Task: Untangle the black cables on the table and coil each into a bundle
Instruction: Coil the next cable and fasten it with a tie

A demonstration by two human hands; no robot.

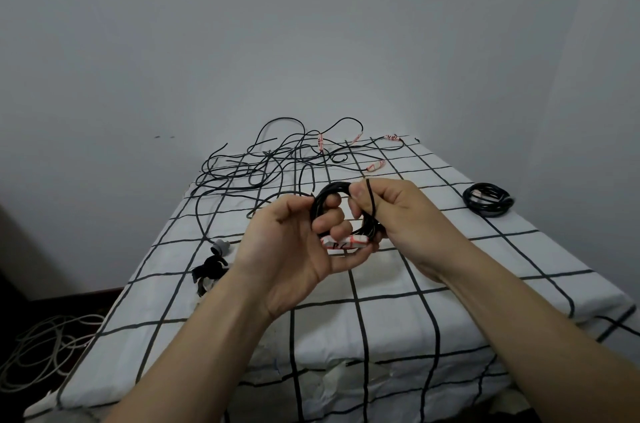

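Head view, one moment.

- Small coil of thin black cable [323, 199]: held up above the middle of the counter [381, 318], which is draped in white cloth with a black grid. A white paper tag with red marks [343, 243] wraps its lower edge.
- Left hand [294, 242]: palm up, fingers curled through the ring of the coil, gripping its left and lower side.
- Right hand [394, 211]: fingers closed round the coil's right side. One loose black strand [371, 204] runs up across its knuckles.
- Tangle of loose black cables [263, 162]: spread over the far left end of the counter, several ends bearing white-and-red tags.
- Finished round bundle of black cable [487, 199]: lying flat near the right edge, well apart from the hands.
- Small black-and-grey object [211, 266]: near the left edge; what it is cannot be told.
- Loose loops of pale cord [45, 343]: on the floor, left of the counter.
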